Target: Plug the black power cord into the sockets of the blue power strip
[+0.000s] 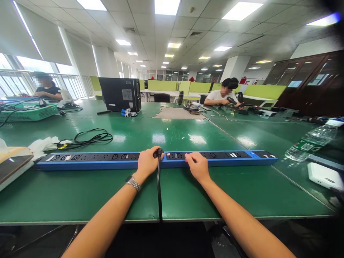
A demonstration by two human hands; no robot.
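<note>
A long blue power strip [228,162] with black sockets lies across the green table. My left hand [147,162], with a metal watch [133,182] on its wrist, is closed round a black plug [159,153] at the middle of the strip. From the plug a thick black cable [159,193] runs down over the table's front edge. My right hand [197,165] rests on the strip a little to the right, its fingers curled together; whatever may be between the fingertips is too small to make out.
Coiled black cable [94,136] lies behind the strip. A water bottle [311,141] and a white device [324,175] are at the right. Further back are a black computer case [118,94], a green basket [32,113] and two people [219,96] seated.
</note>
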